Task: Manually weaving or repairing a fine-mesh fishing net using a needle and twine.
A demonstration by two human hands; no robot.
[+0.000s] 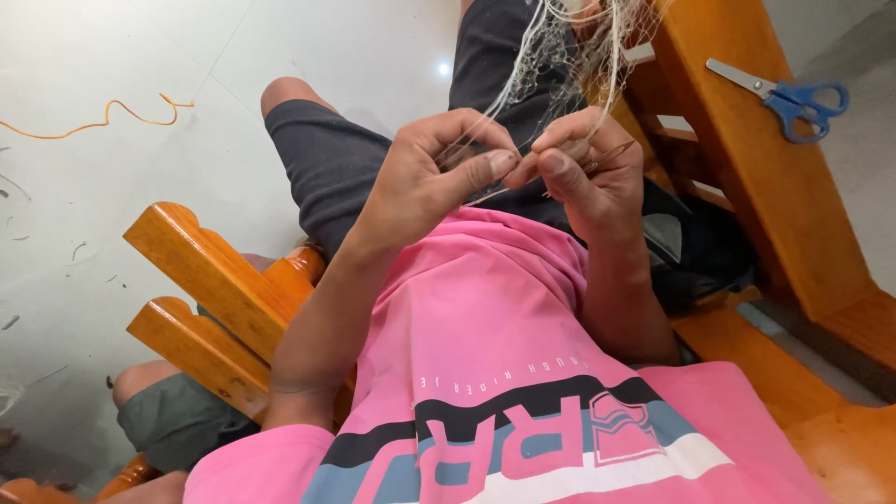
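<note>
My left hand (425, 177) pinches the thin pale fishing-net twine (523, 70) thumb to forefinger, keeping it taut. My right hand (588, 173) grips the same strands plus what may be a slim netting needle, too hidden to confirm. The net runs up past the top edge. Blue-handled scissors (789, 93) lie on the orange wooden bench (747, 168) rail, within reach.
</note>
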